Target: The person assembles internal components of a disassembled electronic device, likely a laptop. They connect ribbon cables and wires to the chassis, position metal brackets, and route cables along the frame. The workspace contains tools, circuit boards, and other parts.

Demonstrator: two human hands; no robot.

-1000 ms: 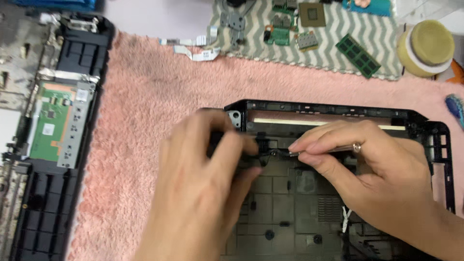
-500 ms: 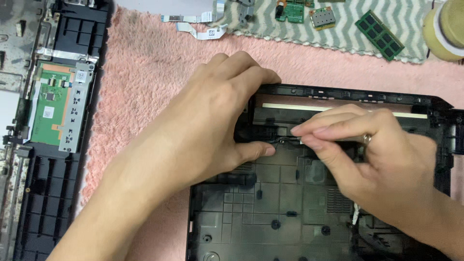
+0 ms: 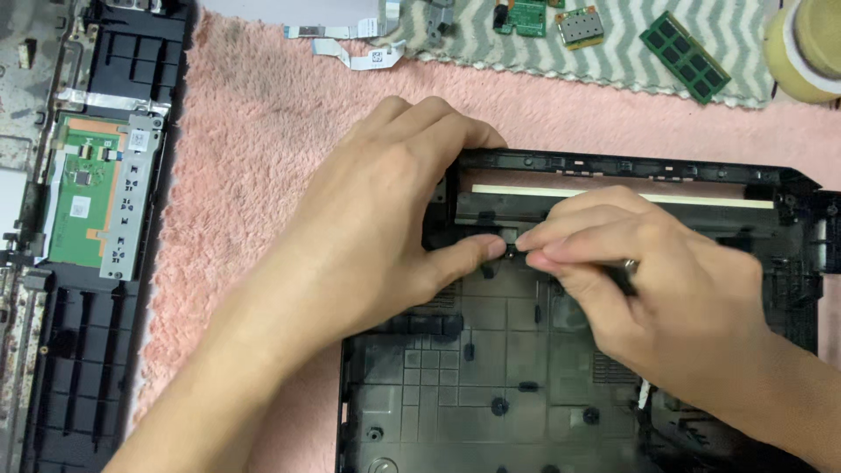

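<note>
While both hands meet over its upper part, the black plastic laptop base [image 3: 491,385] lies on a pink fluffy towel [image 3: 263,149], open side up, its ribbed inner floor showing below the hands and its far rim running along the top right. The left hand [image 3: 385,228] rests on the base's upper left corner, fingers curled over the rim there and thumb stretched rightward across the inside, its tip touching a small dark part at the inner ledge; the hand is cupped, pressing down on the shell rather than wrapped round anything loose. The right hand [image 3: 648,289] comes in from the right, lying over the base's middle, with fingertips pinched together just beside the left thumb tip, at the same spot on the ledge; whatever they pinch is too small and blurred to make out. A pale strip [image 3: 701,198] runs along the inside of the far rim, just above the right hand's knuckles. Well to the left, off the towel, lies another black laptop panel [image 3: 96,219] carrying a green circuit board [image 3: 81,197]. Beyond the towel's far edge, a zigzag-patterned cloth [image 3: 613,61] holds small green boards, including a long memory module [image 3: 685,57], and white ribbon cables [image 3: 359,44] lie near its left end.
</note>
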